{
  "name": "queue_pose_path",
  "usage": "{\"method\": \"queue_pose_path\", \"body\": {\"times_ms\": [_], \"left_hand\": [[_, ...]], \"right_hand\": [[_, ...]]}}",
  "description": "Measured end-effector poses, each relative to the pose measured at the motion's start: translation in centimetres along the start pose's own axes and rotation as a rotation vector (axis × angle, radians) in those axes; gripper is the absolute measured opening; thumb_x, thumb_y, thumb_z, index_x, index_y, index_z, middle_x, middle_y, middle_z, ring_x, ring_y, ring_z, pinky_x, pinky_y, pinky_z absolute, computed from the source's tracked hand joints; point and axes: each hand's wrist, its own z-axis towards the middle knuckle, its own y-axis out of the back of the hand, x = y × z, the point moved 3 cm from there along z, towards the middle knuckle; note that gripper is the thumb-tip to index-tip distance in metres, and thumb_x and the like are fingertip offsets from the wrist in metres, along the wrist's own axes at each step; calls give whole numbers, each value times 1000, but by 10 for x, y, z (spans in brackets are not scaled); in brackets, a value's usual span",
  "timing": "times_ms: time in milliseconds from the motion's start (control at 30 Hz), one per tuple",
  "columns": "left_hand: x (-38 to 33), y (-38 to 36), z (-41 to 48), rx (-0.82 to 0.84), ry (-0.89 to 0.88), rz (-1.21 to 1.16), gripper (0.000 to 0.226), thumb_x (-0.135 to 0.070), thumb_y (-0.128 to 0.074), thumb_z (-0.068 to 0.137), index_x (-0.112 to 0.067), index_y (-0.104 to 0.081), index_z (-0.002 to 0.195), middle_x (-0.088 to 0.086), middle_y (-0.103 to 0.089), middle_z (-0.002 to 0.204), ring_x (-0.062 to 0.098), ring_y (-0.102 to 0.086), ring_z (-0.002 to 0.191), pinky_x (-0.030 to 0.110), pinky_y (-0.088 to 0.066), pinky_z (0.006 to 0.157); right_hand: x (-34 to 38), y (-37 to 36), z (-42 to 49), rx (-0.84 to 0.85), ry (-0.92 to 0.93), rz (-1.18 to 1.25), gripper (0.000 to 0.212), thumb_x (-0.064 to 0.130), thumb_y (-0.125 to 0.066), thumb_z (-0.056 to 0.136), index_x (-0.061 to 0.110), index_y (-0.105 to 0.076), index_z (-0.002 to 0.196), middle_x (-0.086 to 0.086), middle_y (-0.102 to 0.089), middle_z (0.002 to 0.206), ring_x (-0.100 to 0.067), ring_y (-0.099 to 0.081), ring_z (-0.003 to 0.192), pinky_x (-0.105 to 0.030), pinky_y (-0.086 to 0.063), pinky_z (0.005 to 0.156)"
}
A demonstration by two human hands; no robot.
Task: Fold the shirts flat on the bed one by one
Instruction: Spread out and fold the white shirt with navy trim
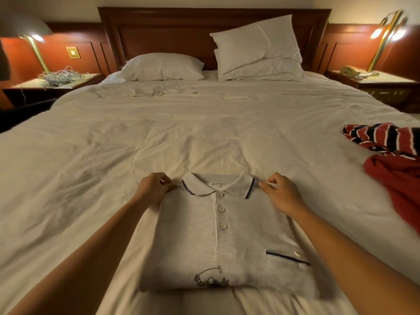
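head view | 1 camera | faces forward, down | close over bed [204, 123]

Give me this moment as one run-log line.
phase: grey polo shirt folded, collar up | left hand: pinches shoulder corner | right hand: pinches other shoulder corner | unfolded: striped shirt, red shirt

We see a dim, warm scene lit by the left lamp [34, 39] and right lamp [388, 30], both glaring; edges bow and blur.
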Motion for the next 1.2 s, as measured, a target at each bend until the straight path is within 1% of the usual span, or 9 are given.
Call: {"method": "queue_pose_path", "body": {"times_ms": [100,200,333,433,533,667,867,1033,1200], "left_hand": [[3,8,-14,-66,60,-82,27,-37,-67,93,-15,-65,107,7,-68,101,29,-64,98,36,-52,85],[7,14,-47,-57,133,-137,41,-51,-64,91,-14,-56,109,6,-69,90,27,-68,85,39,-56,82],[5,4,-107,8,48,-103,37,-56,-56,94,-26,-47,114,7,-68,93,24,-68,77,34,-55,65],[6,-5,-141,-56,-43,35,26,-54,-50,97,-36,-49,116,3,-64,90,24,-62,80,36,-49,72],[3,-6,-162,-143,-82,88,17,-51,-46,99,-42,-52,112,3,-64,94,27,-61,84,37,-47,73],[8,1,-172,-205,-126,209,22,-45,-45,102,-42,-64,114,9,-70,110,34,-64,99,37,-49,75],[4,6,-157,-166,-82,305,31,-56,-44,99,-31,-61,107,7,-66,113,30,-64,96,36,-49,75],[-8,20,-113,-121,-118,143,58,-69,-46,91,-22,-59,124,10,-52,129,25,-59,101,41,-49,88],[-29,10,-57,87,-76,-46,71,-71,-53,86,-13,-62,128,12,-55,135,29,-58,115,37,-48,92]], "right_hand": [[3,16,-22,-95,-55,89,31,43,-69,88,21,-57,107,-5,-52,105,-28,-59,96,-36,-48,85],[7,30,-60,-61,-163,22,45,48,-65,89,24,-50,123,-12,-55,115,-35,-59,104,-38,-46,88],[20,40,-117,128,-199,88,45,56,-63,87,31,-43,120,-3,-61,94,-30,-63,95,-36,-47,82],[30,39,-149,114,-162,82,42,53,-63,89,29,-45,118,0,-57,95,-29,-60,98,-34,-43,80],[36,41,-163,19,-110,91,28,48,-62,91,31,-48,109,3,-59,86,-24,-59,82,-33,-42,73],[36,41,-167,53,-76,71,26,45,-62,93,30,-57,112,-3,-66,91,-17,-54,73,-30,-41,70],[35,47,-153,160,-63,-199,53,68,-45,92,38,-49,135,-10,-55,129,-33,-57,117,-39,-45,94],[38,53,-104,94,-14,-215,60,64,-47,93,29,-48,141,-15,-48,134,-37,-49,124,-45,-42,104],[38,36,-38,230,-22,-120,68,70,-41,92,21,-53,138,-10,-55,139,-31,-52,127,-39,-42,103]]}}
